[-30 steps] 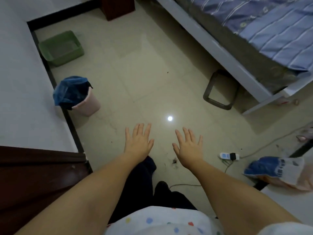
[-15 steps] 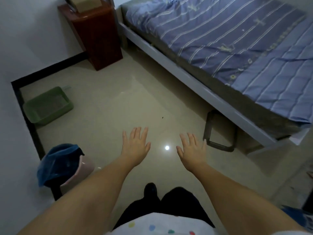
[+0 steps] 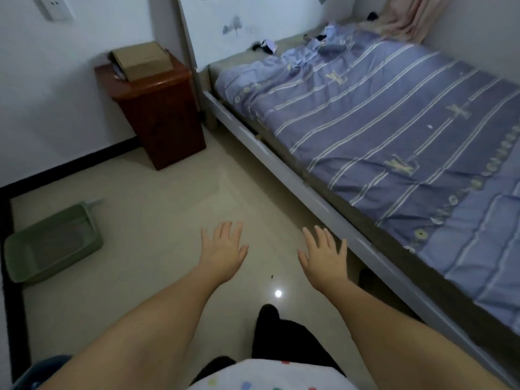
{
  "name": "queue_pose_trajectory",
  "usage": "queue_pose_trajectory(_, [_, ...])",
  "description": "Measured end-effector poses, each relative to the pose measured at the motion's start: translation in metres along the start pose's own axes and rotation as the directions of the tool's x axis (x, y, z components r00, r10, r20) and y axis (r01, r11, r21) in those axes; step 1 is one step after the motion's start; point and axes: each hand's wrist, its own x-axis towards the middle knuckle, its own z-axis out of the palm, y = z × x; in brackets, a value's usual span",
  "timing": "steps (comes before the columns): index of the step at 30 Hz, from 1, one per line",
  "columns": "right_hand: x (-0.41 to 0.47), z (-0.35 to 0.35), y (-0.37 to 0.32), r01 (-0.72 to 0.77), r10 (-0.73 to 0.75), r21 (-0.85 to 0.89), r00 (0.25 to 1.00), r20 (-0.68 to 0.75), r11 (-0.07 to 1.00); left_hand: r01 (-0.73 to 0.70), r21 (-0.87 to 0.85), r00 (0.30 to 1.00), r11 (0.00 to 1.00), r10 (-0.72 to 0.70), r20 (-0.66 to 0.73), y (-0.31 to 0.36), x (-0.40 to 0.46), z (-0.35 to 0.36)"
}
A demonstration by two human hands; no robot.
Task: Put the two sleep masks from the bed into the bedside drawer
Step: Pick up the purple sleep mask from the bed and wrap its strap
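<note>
Two small dark-and-pale sleep masks lie at the head of the bed (image 3: 394, 130): one sleep mask (image 3: 266, 46) near the headboard's left side, the other sleep mask (image 3: 323, 33) further right by the crumpled blue striped cover. The dark red bedside cabinet (image 3: 160, 114) stands left of the bed, its front turned away so the drawer cannot be made out. My left hand (image 3: 223, 250) and my right hand (image 3: 323, 256) are held out flat over the floor, fingers spread, holding nothing, far short of the masks.
A cardboard box (image 3: 142, 60) sits on the cabinet top. A green plastic bin (image 3: 52, 243) lies on the floor at left by the black skirting. A blue-bagged waste bin (image 3: 39, 372) shows at the bottom left. Pink cloth (image 3: 405, 18) hangs at the bed's far corner.
The view has tilted up and forward, bringing the headboard, the cabinet top and the masks into sight. Both hands stay open and spread in front of me.
</note>
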Motion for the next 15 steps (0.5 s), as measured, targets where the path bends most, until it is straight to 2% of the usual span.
queue_pose_trajectory(2, [0.056,-0.022,-0.005,0.006,-0.006,-0.023,1.000,0.006,1.000,0.041,-0.044,0.999,0.998,-0.042,-0.019,-0.004,0.046,-0.018])
queue_pose_trajectory(5, [0.132,-0.047,-0.027,0.056,-0.056,-0.020,0.998,-0.005,0.998,0.029,-0.049,0.999,0.998,-0.030,-0.023,-0.023,0.105,-0.036])
queue_pose_trajectory(10, [0.259,-0.070,-0.068,0.150,-0.150,-0.019,0.989,0.015,0.988,0.145,-0.056,0.989,0.988,-0.146,-0.007,-0.079,0.220,-0.055])
queue_pose_trajectory(15, [0.389,-0.093,-0.093,0.081,-0.081,-0.011,0.997,0.011,0.997,0.082,-0.030,0.997,0.996,-0.083,-0.003,-0.122,0.357,-0.085])
